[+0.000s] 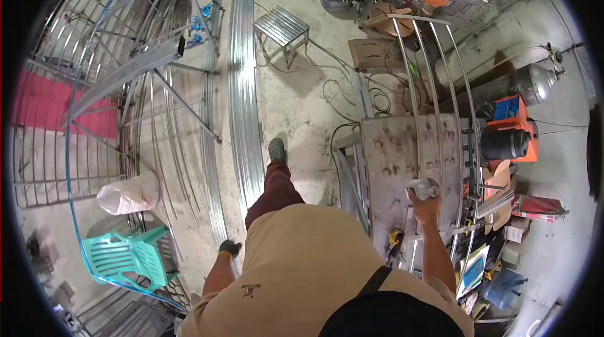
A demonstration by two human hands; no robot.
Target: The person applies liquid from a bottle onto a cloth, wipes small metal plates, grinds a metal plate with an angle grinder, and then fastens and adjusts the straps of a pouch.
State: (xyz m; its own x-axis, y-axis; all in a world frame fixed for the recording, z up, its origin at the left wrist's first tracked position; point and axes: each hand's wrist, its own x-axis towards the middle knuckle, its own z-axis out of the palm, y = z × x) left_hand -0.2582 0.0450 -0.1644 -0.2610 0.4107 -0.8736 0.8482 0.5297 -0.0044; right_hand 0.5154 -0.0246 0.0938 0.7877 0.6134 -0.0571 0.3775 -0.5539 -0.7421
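My right hand (427, 209) is closed around a pale, see-through thing (423, 188) that looks like a plastic bottle, held over the metal worktable (393, 148). Long metal bars of a welded frame (434, 88) lie across that table, close to this hand. A yellow and black tool (395, 236) rests near the table's front edge. Down at my left side hangs my left hand (230, 248) in a dark glove, above the floor beside long metal strips (245, 117). Its fingers are too small and dark to make out.
A small metal stool (282, 26) stands ahead on the floor. Metal trestles (126, 79) and racks occupy the left, with a green plastic chair (129, 255) and a white bucket (129, 192). Cables (380, 98) trail by the table. A gas cylinder (519, 88) lies at right.
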